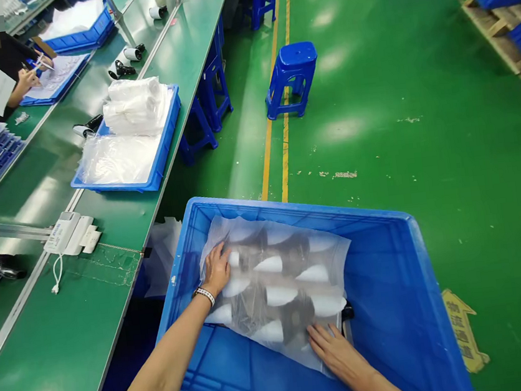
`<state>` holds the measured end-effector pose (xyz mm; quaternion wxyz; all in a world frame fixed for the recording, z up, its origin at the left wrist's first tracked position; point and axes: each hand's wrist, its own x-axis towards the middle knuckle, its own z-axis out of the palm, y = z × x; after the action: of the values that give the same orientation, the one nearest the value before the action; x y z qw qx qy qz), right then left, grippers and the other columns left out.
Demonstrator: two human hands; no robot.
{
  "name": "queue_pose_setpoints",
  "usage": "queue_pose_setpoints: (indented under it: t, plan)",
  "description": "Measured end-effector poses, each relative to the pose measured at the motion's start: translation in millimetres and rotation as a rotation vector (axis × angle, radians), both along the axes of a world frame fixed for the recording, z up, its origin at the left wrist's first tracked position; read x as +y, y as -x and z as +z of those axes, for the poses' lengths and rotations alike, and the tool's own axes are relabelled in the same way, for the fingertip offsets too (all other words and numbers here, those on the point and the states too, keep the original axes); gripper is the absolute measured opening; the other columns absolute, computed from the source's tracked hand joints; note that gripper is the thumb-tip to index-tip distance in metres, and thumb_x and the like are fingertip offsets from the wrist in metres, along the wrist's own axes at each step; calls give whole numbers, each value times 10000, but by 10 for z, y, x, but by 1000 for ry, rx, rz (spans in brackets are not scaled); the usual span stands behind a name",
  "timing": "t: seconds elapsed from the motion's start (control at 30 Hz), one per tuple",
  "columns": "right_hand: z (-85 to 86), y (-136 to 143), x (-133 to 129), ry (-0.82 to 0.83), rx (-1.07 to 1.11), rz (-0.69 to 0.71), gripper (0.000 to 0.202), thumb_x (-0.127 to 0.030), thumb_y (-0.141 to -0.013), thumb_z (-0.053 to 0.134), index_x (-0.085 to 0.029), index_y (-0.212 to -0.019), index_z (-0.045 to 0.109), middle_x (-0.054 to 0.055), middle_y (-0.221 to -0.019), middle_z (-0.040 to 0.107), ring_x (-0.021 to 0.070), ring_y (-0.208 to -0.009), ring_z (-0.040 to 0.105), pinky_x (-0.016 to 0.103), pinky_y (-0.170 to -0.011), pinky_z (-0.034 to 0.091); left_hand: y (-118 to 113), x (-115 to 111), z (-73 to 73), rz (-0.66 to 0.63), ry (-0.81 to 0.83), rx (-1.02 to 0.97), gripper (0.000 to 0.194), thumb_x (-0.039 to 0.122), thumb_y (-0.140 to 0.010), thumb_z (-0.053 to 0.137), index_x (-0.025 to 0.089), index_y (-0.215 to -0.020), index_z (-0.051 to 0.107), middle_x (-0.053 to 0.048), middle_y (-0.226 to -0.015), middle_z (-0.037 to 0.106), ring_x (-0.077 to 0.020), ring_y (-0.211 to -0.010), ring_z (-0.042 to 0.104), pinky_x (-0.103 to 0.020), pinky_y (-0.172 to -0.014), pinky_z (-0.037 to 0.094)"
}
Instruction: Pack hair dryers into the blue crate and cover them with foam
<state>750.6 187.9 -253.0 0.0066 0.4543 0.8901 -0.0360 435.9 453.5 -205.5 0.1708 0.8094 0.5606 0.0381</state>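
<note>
A person leans over a large blue plastic crate [392, 281] on a green factory floor. Both bare hands lie flat and spread, palms down, on a cloudy translucent plastic sheet [280, 281] that covers a layer of black-and-white handheld devices [278, 294] in the crate's near left part. The left hand [216, 269], with a beaded bracelet at the wrist, presses the sheet's far left edge. The right hand [335, 351] presses the near right corner. Neither hand grips anything; the fingers are open and extended.

About eight white cone-shaped ends show through the sheet; an exact count is not possible.

Judging from this, the thin sheet could slide or bunch under uneven pressure, exposing devices, and one black part pokes out at the right edge, where it might snag the film.

To the left runs a long green workbench [48, 358]. On it sits one shallow blue tray [165, 143] piled with clear bags, one white power strip [70, 233], and several loose devices. Two blue plastic stools [292, 79] are clearly visible in the aisle. At far left, another person's hands [28, 77] write on paper.
</note>
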Motion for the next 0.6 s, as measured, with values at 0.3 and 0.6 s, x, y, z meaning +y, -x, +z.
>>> queue_pose_setpoints:
  t: [0.3,0.6]
  plan:
    - [-57,-321,-68,106,-214,-10,252,-12,-759,611,-184,-744,793,137,-756,716,307,-828,648,435,-722,526,125,-169,-34,-99,9,51,573,130,-919,472,198,-1489,464,-130,-1693,250,-281,-1583,184,-549,-1273,253]
    - [37,-312,-127,175,134,-214,329,39,-705,589,-236,-648,761,143,-773,715,331,-875,694,485,-775,559,68,-204,15,-2,245,18,716,32,-858,479,152,-1556,376,-187,-1698,177,-325,-1591,114,-577,-1290,191]
